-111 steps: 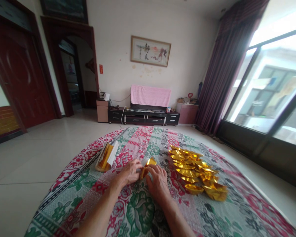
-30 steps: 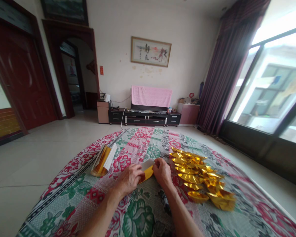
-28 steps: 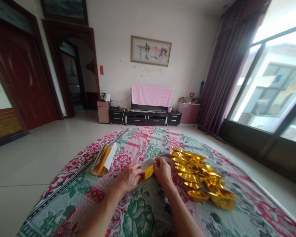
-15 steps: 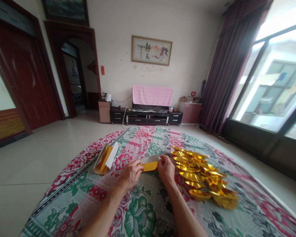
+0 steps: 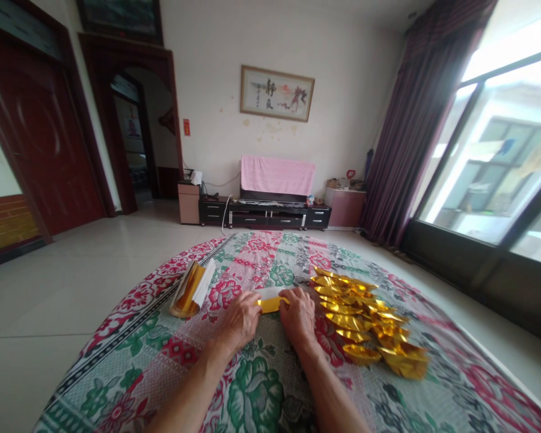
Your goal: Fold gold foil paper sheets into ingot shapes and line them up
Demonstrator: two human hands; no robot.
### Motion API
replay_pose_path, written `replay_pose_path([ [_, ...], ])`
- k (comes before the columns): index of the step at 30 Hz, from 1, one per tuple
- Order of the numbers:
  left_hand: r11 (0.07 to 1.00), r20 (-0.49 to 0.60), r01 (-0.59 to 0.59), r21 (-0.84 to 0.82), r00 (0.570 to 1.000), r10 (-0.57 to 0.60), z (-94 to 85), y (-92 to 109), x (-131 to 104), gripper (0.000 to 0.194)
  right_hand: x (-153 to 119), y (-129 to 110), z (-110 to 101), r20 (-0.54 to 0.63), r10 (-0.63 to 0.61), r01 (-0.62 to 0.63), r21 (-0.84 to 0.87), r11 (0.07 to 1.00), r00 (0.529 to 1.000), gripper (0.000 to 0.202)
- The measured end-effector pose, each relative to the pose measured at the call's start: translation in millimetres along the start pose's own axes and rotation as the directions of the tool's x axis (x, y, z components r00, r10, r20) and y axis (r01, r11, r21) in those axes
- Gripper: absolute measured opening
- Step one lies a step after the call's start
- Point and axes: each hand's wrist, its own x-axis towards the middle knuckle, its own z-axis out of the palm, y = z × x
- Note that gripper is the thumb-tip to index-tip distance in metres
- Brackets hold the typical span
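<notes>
Between my hands lies a sheet of gold foil paper (image 5: 270,305), white on its far side and gold on the folded near strip. My left hand (image 5: 243,317) pinches its left end with thumb and fingers. At the right end my right hand (image 5: 299,314) is closed on the paper, thumb on the near gold strip and fingers curled over the far part. Right of my hands, folded gold paper ingots (image 5: 362,354) stand in rows. A stack of gold and white paper sheets (image 5: 192,290) lies curled to the left.
A flowered cloth (image 5: 256,394) covers the round table. Beyond it, a low black TV stand (image 5: 270,219) stands against the wall, with a pink cloth (image 5: 277,174) draped over the screen. A purple curtain (image 5: 415,120) hangs beside the window on the right.
My right hand has moved slightly left and its fingers now curl over the paper. The visible gold strip between my hands has become shorter and narrower.
</notes>
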Motion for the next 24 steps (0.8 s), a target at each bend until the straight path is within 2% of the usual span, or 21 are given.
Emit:
replay_pose_path([
  [5, 0.999, 0.031, -0.010, 0.032, 0.999, 0.009, -4.9, 5.8, -0.9, 0.028, -5.9, -2.0, 0.2, 0.099, 0.036, -0.030, -0.060, 0.998, 0.994, 0.020],
  [17, 0.997, 0.110, 0.020, 0.074, 0.993, -0.028, 0.8, 4.3, -2.7, 0.031, -9.7, 1.0, 6.0, 0.071, 0.022, -0.018, -0.047, 0.999, 0.997, 0.016],
  [24, 0.997, 0.138, 0.034, 0.072, 0.989, -0.044, -2.0, 5.7, -7.1, 0.028, -8.0, -1.5, 4.0, 0.105, 0.060, -0.058, -0.016, 0.998, 0.993, 0.022],
])
